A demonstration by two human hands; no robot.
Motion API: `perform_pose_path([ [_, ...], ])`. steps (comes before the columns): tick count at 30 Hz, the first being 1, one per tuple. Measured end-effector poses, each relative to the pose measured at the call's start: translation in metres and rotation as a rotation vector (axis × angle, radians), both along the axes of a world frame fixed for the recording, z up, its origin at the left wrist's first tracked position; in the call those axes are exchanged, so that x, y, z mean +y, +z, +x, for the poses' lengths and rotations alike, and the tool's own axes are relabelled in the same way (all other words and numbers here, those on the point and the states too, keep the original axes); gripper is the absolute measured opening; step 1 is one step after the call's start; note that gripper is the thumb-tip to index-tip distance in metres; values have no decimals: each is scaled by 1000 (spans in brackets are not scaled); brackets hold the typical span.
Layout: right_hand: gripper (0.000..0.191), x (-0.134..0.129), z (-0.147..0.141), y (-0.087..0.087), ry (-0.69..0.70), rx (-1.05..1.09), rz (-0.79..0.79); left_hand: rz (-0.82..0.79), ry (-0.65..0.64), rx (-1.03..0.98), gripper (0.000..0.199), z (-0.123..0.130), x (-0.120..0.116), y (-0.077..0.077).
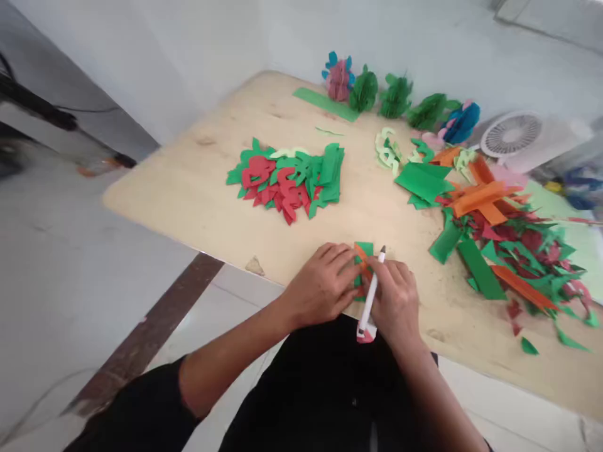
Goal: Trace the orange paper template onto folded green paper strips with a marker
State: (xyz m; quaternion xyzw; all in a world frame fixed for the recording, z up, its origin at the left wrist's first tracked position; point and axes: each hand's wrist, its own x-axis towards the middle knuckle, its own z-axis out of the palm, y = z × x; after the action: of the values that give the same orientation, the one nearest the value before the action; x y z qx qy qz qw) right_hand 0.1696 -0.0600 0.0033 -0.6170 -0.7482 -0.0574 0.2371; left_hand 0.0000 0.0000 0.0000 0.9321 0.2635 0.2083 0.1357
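At the table's front edge, a green paper piece (364, 247) lies flat with an orange paper piece (362, 252) on top of it. My left hand (325, 285) presses on the left side of these papers, its fingers bent and close together. From the right, my right hand (396, 295) holds a white pen (371, 294), its dark tip pointing away from me. The right fingertips also touch the orange piece. A small pink and white object (366, 333) sits below the pen's lower end, partly hidden.
Red and green cutouts (289, 179) are heaped at the left of the wooden table (179, 176). Green, orange and red scraps (522, 251) cover the right side. Paper figures (396, 97) stand along the wall, near a white fan (511, 135) and a green strip (325, 103).
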Motion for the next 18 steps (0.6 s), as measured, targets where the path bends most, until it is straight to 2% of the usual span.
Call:
perform_pose_path([
  [9,20,-5,4,3,32,65,8,-5,9,-39,36,-1,-1,0],
  [13,23,-7,8,5,99,43,-35,0,18,-78,32,-1,0,-3],
  [18,22,-7,10,5,99,16,-64,-31,18,-113,32,-1,1,-5],
])
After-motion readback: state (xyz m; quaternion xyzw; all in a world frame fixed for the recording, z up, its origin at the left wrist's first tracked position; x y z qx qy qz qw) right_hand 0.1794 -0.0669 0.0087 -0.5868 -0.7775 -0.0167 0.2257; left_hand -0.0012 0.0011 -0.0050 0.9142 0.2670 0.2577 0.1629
